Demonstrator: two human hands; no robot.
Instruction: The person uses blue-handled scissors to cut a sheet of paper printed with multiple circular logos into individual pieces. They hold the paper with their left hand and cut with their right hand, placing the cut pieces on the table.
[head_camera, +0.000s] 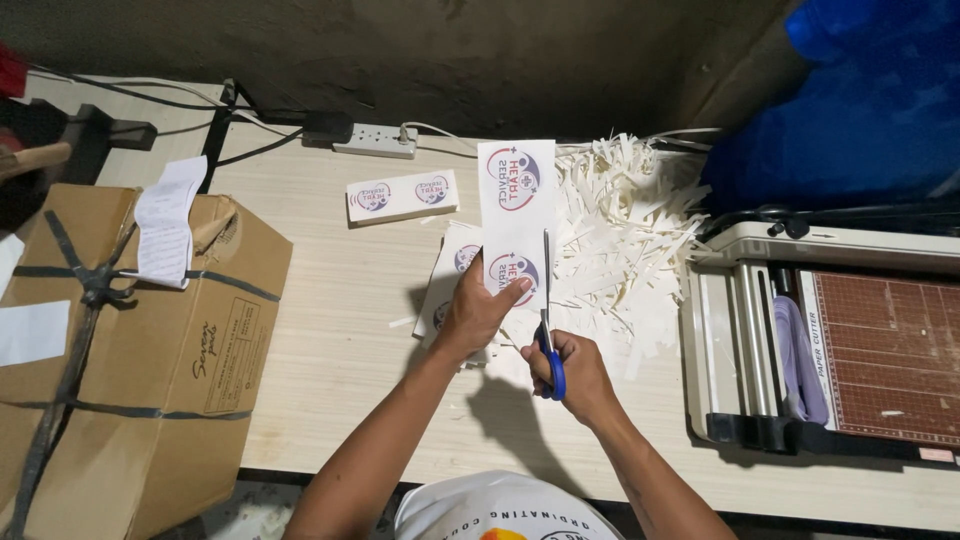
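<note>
My left hand (478, 312) pinches the lower end of a long white paper strip (516, 205) printed with two round red-and-blue logos, holding it upright over the table. My right hand (575, 372) grips blue-handled scissors (548, 330), whose blades point up along the strip's right edge. Under the strip lies a small stack of similar printed sheets (450, 275). A pile of finished printed strips (402, 196) rests farther back on the table.
A heap of white paper offcuts (630, 220) lies right of the strip. A paper trimmer (830, 340) stands at the right. A strapped cardboard box (120, 340) sits at the left. A white power strip (375, 140) lies at the wooden table's (330, 330) back edge.
</note>
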